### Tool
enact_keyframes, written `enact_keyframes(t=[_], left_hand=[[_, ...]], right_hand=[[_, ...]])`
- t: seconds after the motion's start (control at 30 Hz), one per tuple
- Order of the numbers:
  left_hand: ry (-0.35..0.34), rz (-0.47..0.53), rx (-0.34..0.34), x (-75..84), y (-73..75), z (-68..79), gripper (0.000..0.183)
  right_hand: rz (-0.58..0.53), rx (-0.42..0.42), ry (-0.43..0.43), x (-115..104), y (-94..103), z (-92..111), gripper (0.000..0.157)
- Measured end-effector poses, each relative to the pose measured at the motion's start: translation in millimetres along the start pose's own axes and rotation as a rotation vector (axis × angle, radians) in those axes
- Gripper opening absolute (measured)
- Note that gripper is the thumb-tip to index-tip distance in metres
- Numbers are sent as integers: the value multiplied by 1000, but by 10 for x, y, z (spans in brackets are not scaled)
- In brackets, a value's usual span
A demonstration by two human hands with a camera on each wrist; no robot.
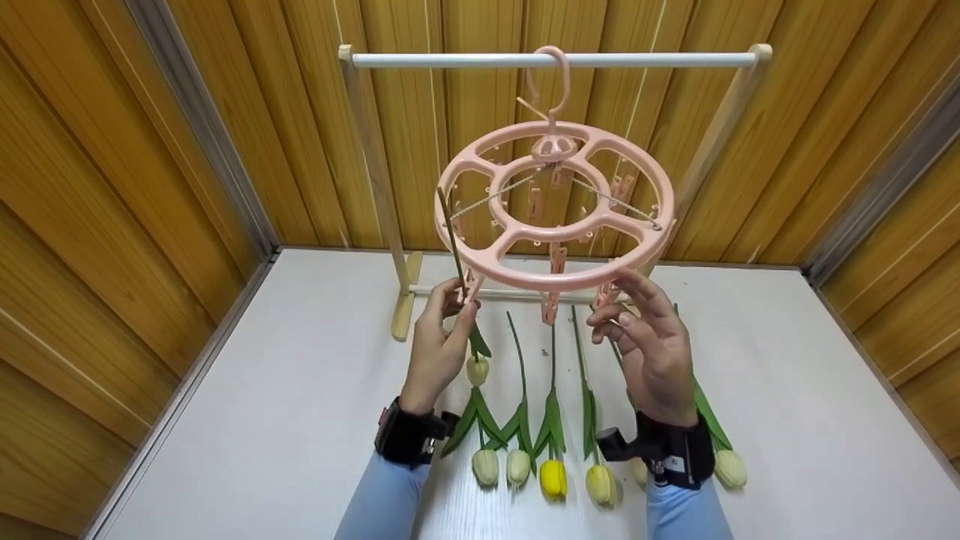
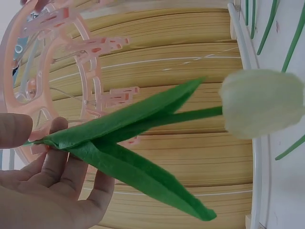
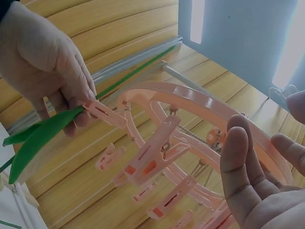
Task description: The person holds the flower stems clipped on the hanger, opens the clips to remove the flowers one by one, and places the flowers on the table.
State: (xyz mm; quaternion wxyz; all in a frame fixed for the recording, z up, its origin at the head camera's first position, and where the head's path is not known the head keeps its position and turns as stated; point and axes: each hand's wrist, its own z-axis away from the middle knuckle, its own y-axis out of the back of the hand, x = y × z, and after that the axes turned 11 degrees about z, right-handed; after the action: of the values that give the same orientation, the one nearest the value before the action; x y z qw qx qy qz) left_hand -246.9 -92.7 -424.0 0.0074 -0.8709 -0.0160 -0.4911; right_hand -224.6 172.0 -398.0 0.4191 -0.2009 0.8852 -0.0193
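A round pink clip hanger [image 1: 555, 282] hangs by its hook from a white rail, pegs dangling beneath it. At the ring's near left, my left hand [image 1: 441, 341] pinches an artificial tulip [image 2: 262, 102] by its stem, beside a pink peg [image 3: 106, 113]. Its pale bloom points down and the bare stem end rises past the ring. My right hand [image 1: 658, 352] is raised at the ring's near right, beside another peg [image 3: 152, 152]. Its fingers are loosely bent with nothing between them; whether a fingertip touches the rim I cannot tell.
Several tulips lie in a row on the white table [image 1: 262, 420], among them a bright yellow tulip [image 1: 553, 478] and a pale one [image 1: 730, 469] at the right. A wooden stand [image 1: 375, 165] carries the white rail [image 1: 450, 61]. Wood-patterned walls [image 1: 97, 187] enclose the table.
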Motion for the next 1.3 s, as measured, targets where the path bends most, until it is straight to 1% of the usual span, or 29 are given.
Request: enact_keyframes(t=[0.1,0.27,0.37,0.47,0.57,0.67,0.8,0.9,1.03,1.13,1.2,1.3], left_hand=[[-18,-12,-18,26,-8,2,34],[-34,-29,-54,41,-19,4,31],[-32,-40,-79,55,-26,5,31],[-45,-47,-103,67,-29,11,32],[-64,-56,-125,80,-32,20,32],[-69,-65,-143,98,-37,26,33],[-84,-85,-162,123,-46,28,33],[-103,-93,-169,137,-50,34,32],[-121,-110,-176,152,-56,51,31],[-132,-126,-182,158,-68,66,31],[-138,-128,-186,160,-80,75,31],[-143,-137,-190,166,-99,88,31]], right_hand=[[55,33,-1,0,25,1,49],[143,87,34,17,37,1,48],[234,145,48,38,20,-3,46],[341,212,49,68,-2,-13,43],[411,246,42,100,-21,-15,37],[460,218,39,124,-46,-7,30],[492,126,31,155,-113,1,24],[516,56,32,194,-194,9,23],[534,-21,41,260,-298,25,27],[525,-59,19,308,-352,35,33],[519,-69,-6,335,-379,38,36],[515,-54,-45,372,-402,32,40]])
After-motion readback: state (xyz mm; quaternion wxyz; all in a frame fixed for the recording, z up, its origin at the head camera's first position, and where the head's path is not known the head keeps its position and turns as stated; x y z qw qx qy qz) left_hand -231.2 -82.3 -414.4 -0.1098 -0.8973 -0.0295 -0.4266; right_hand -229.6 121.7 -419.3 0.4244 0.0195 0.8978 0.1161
